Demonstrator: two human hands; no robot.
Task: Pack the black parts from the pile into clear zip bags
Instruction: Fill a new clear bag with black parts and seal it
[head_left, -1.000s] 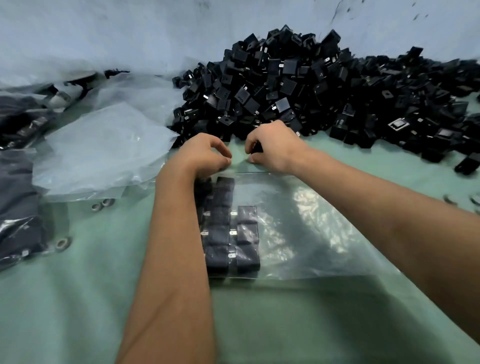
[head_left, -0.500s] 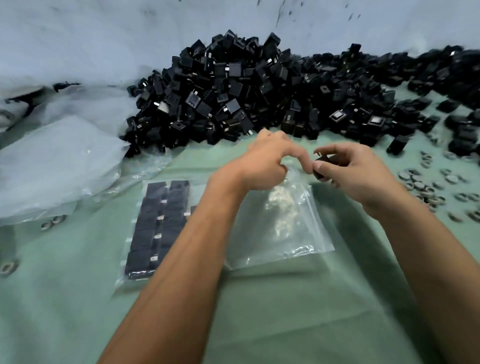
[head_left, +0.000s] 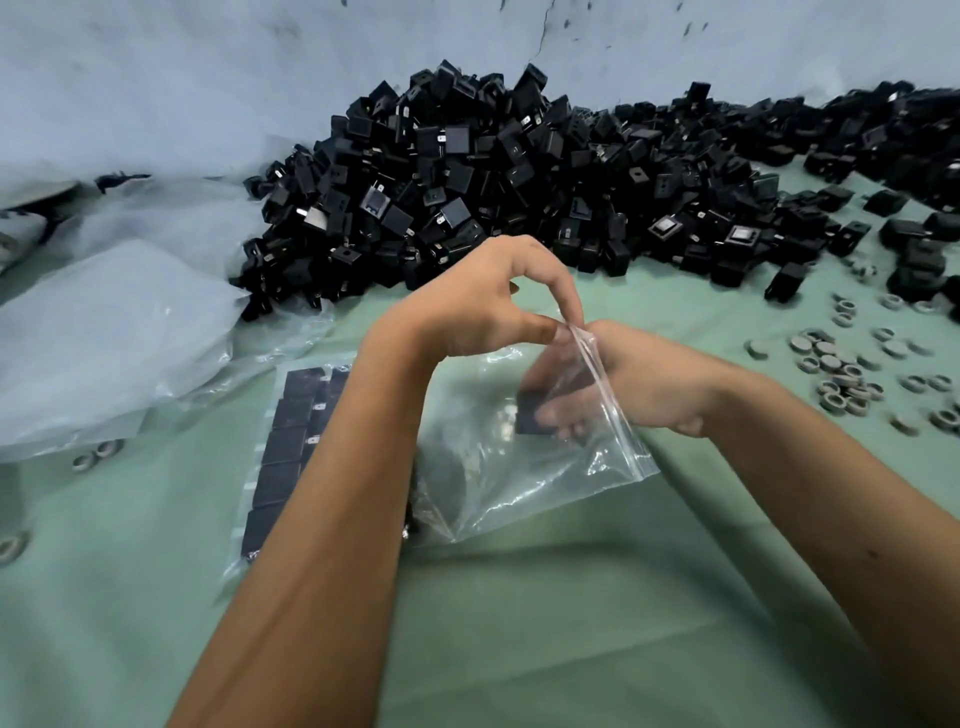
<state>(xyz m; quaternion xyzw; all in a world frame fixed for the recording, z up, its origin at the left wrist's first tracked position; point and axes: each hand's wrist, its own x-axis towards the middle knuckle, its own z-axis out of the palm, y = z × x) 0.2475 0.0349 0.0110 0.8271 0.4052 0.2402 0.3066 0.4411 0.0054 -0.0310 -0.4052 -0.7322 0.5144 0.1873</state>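
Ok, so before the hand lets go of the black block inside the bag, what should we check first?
1. Bag mouth held open: the left hand pinches the top edge of the clear zip bag. Ok.
2. Part inside the bag: the right hand reaches in, holding a black part. Ok.
3. Part down at the bag's bottom: it sits high, near the mouth. Not ok.
4. Part lying flat: blurred through the plastic. Cannot tell.
5. More parts within reach: the pile lies just behind the hands. Ok.
6. Filled bag out of the way: it lies to the left, partly under the left arm. Ok.
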